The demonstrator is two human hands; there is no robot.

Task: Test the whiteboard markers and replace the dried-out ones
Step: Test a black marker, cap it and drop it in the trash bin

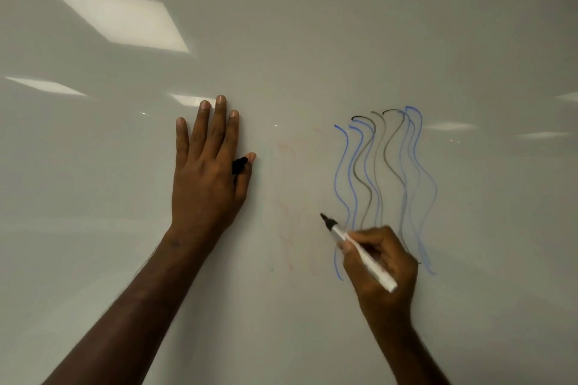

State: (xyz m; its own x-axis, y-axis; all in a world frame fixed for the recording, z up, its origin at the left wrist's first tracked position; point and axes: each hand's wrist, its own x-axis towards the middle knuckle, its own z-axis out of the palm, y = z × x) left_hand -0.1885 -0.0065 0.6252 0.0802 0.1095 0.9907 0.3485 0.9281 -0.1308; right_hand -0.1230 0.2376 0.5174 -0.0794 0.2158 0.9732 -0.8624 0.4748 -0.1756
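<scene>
Marker [359,251] in right hand [383,262]

our left hand [206,172] hides most of the black cap [239,165] | our right hand [381,262] covers the wavy lines' [369,172] lower ends | both forearms cut off at bottom edge

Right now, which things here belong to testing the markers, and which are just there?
Part of the job:
- marker, held in the right hand
- black cap, tucked under the left hand
- whiteboard
- blue and black test lines

Just there:
- faint reddish smears
- ceiling light reflections
</scene>
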